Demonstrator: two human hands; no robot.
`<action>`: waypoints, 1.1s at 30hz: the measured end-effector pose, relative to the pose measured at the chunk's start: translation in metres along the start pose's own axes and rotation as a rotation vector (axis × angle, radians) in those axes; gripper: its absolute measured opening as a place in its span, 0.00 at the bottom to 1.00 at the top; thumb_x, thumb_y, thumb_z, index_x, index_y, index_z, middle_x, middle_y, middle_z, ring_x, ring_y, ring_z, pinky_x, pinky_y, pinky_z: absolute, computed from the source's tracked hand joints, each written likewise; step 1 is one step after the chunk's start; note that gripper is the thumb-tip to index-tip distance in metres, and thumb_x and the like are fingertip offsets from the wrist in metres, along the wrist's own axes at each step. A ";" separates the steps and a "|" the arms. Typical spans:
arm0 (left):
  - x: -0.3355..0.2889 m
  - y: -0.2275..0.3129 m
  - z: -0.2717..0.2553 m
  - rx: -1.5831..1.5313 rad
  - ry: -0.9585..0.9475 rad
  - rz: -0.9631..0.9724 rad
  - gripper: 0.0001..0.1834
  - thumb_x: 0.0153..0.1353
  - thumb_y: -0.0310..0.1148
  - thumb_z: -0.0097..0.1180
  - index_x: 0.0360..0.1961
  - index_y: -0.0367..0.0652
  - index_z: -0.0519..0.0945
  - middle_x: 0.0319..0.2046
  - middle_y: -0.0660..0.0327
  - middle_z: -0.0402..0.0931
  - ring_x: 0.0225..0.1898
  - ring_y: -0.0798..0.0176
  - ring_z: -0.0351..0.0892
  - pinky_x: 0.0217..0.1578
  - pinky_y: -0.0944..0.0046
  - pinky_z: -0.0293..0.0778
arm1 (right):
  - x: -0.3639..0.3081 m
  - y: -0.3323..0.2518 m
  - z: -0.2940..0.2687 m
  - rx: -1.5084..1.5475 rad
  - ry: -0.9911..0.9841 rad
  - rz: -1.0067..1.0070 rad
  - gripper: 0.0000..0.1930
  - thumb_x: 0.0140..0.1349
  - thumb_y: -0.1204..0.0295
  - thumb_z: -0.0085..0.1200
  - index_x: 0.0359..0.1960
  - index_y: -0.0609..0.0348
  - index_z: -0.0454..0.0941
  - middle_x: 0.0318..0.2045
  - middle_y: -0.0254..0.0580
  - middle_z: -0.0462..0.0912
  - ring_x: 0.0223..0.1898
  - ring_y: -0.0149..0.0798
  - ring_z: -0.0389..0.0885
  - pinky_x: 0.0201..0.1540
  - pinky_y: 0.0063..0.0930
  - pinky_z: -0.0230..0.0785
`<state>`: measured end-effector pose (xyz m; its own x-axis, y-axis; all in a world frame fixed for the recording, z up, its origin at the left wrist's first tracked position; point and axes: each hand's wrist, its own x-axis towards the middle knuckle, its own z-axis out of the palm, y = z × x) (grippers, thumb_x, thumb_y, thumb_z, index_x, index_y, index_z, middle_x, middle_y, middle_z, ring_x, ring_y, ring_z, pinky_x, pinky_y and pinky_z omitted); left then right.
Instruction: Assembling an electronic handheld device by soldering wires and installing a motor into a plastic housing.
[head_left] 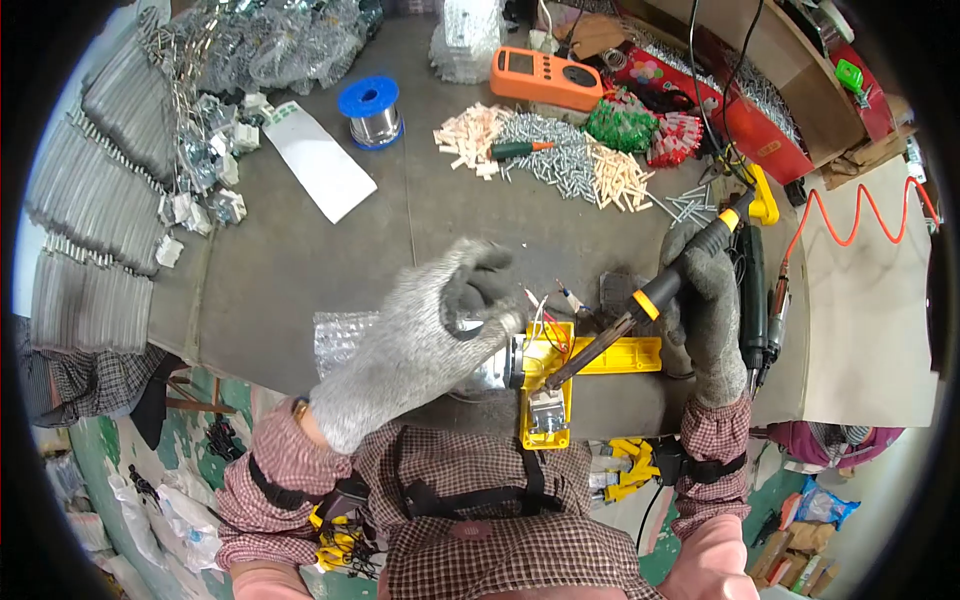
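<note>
Evidently the right hand [708, 305] is wrapped firmly round the handle of the iron [690, 265], whose shaft slants down to that hand's left. The left hand [470, 300] is loosely curled, a gap showing between thumb and fingers; whether it pinches anything fine, I cannot tell.

The iron should be light and rigid, its shaft probably hot, so the handle is the only place to grip. Between and just below the hands lies the yellow casing [640, 356], under the iron's tip; it looks like light, stiff plastic, best held by its rim. The wires [545, 320], just right of the left fingertips, look soft and easily torn at their ends; take them by the insulation.

Under the left forearm, bubble wrap [340, 335] rests on the dark, flat table [290, 270]. Beyond the hands are the screws [545, 155], the reel [368, 97] and the orange meter [545, 78]. A red coiled hose [850, 225] hangs right of the right hand; below the left forearm shows a patchy green floor [105, 440].
</note>
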<state>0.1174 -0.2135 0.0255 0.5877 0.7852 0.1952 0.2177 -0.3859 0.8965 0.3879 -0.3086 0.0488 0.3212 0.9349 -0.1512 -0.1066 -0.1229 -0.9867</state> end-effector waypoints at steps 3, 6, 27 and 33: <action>0.007 0.003 0.003 -0.447 -0.262 -0.316 0.16 0.61 0.26 0.65 0.50 0.39 0.80 0.41 0.64 0.80 0.39 0.70 0.77 0.47 0.66 0.74 | -0.003 -0.002 0.001 0.020 -0.030 -0.030 0.15 0.68 0.59 0.50 0.43 0.58 0.72 0.18 0.34 0.75 0.12 0.24 0.69 0.12 0.17 0.55; -0.003 -0.007 -0.002 0.082 -0.159 0.298 0.13 0.61 0.27 0.65 0.47 0.46 0.83 0.42 0.64 0.81 0.40 0.65 0.79 0.51 0.59 0.73 | -0.007 -0.007 -0.002 0.001 0.004 -0.023 0.14 0.68 0.60 0.49 0.43 0.58 0.73 0.21 0.34 0.76 0.13 0.23 0.70 0.14 0.16 0.56; -0.007 -0.002 -0.005 0.174 -0.570 0.473 0.22 0.51 0.27 0.65 0.51 0.54 0.83 0.47 0.62 0.78 0.55 0.49 0.74 0.59 0.45 0.64 | -0.010 -0.002 0.003 0.113 0.072 -0.075 0.25 0.57 0.54 0.65 0.39 0.63 0.70 0.17 0.36 0.74 0.11 0.30 0.72 0.12 0.19 0.64; -0.009 0.010 0.004 0.277 -0.384 0.430 0.26 0.48 0.27 0.66 0.52 0.51 0.82 0.43 0.55 0.77 0.49 0.46 0.75 0.53 0.47 0.69 | -0.010 -0.002 -0.004 0.083 0.066 -0.081 0.26 0.56 0.52 0.65 0.38 0.63 0.70 0.18 0.37 0.75 0.11 0.29 0.72 0.11 0.18 0.63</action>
<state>0.1177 -0.2261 0.0316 0.8935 0.3229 0.3122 0.0634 -0.7789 0.6240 0.3885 -0.3195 0.0525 0.3927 0.9164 -0.0774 -0.1543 -0.0173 -0.9879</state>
